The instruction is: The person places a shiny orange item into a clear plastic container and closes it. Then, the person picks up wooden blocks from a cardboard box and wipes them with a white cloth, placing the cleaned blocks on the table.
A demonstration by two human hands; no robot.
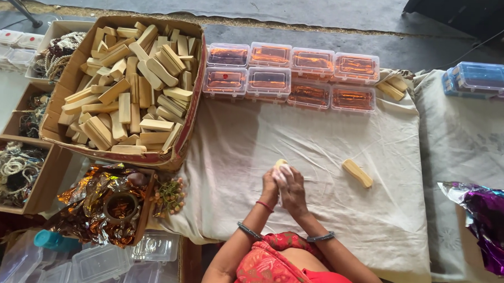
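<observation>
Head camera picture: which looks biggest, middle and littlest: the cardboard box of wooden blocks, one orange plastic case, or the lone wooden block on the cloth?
1. Cardboard box of wooden blocks, easily the largest.
2. Orange plastic case, far smaller than the box.
3. Lone wooden block, thinner than the case.
All three lie at about the same height, so nearness hardly changes this order.

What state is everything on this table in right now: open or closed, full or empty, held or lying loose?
Left hand: closed around a pale block.
Right hand: pressing a white cloth on that block.
Pale block: held upright, mostly hidden.
Loose wooden block: lying flat, untouched.
Cardboard box: open, heaped with wooden blocks.
Orange-filled plastic boxes: lids shut, two rows.
Blue plastic box: shut.
</observation>
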